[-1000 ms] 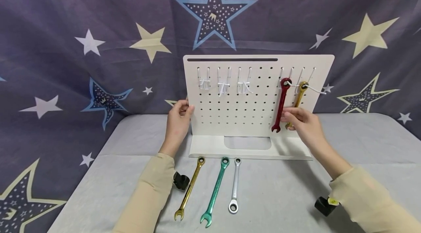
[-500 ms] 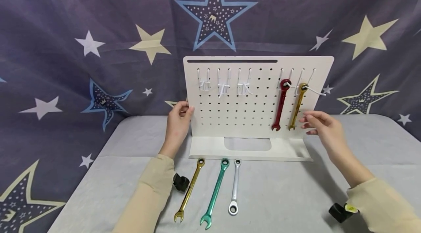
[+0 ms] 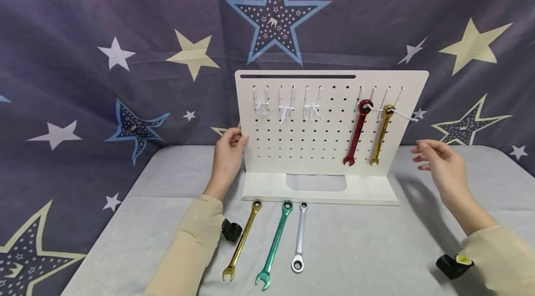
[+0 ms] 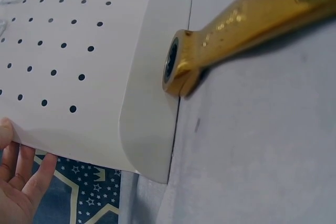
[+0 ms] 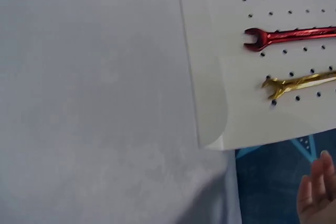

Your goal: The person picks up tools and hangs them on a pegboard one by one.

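Observation:
My left hand (image 3: pixel 227 154) pinches the left edge of the white pegboard (image 3: pixel 292 163), thumb in front and fingers at the edge. In the left wrist view that hand (image 4: pixel 23 182) shows at the lower left. My right hand (image 3: pixel 445 166) is off to the board's right, fingers loosely bent, holding nothing. Nearest to it, a gold wrench (image 3: pixel 380 140) hangs from a white hook by its ring end. A red wrench (image 3: pixel 356 135) hangs just left of it. Both open ends point down, and the right wrist view shows the red wrench (image 5: pixel 299 35) above the gold wrench (image 5: pixel 299 82).
Three wrenches lie in front of the board: a gold wrench (image 3: pixel 242 242), a green wrench (image 3: pixel 275 242) and a silver wrench (image 3: pixel 300 235). White hooks (image 3: pixel 286 109) bearing nothing stick out at the board's upper left. A grey cloth (image 3: pixel 355 245) covers the table; a star-patterned curtain (image 3: pixel 138 17) hangs behind.
My right hand has come away from the hanging gold wrench and moved right, past the board's edge. My left hand has stayed on the board, and the wrenches hang as before.

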`<state>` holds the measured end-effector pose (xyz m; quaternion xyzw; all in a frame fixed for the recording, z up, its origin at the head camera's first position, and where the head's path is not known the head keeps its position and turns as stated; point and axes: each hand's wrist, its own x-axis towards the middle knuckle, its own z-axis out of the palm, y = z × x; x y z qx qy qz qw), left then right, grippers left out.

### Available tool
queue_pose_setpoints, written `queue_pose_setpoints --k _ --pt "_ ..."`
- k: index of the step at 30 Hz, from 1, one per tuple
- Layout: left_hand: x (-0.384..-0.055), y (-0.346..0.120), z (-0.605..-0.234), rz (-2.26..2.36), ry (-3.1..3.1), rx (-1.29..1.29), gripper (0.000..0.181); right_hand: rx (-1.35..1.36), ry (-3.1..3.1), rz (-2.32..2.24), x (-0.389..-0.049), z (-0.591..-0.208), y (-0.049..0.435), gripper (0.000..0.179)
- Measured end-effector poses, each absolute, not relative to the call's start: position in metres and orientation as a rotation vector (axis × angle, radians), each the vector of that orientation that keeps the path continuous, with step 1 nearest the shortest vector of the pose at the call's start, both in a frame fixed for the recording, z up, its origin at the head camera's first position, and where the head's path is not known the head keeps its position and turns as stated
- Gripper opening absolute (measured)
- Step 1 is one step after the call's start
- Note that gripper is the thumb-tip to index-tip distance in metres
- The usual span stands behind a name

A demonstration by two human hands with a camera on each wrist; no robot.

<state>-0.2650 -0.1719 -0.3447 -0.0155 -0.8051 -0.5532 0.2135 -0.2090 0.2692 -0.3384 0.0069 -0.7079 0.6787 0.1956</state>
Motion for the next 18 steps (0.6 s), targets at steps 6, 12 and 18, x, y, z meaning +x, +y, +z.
queue_pose_setpoints --k 6,12,18 --pt "-0.265 -0.172 -0.345 -1.524 -2.235 -0.048 0.02 -0.098 -2.297 1.623 -0.218 -0.343 0.277 0.004" --pt "-0.265 -0.172 -0.346 -1.512 -2.244 -0.045 0.021 -0.069 -2.234 1.737 -0.23 -0.35 0.274 0.013" --pt "-0.265 -0.171 -0.345 -1.521 -2.25 -0.027 0.021 0.039 -1.825 2.046 -0.238 -0.352 0.26 0.009"
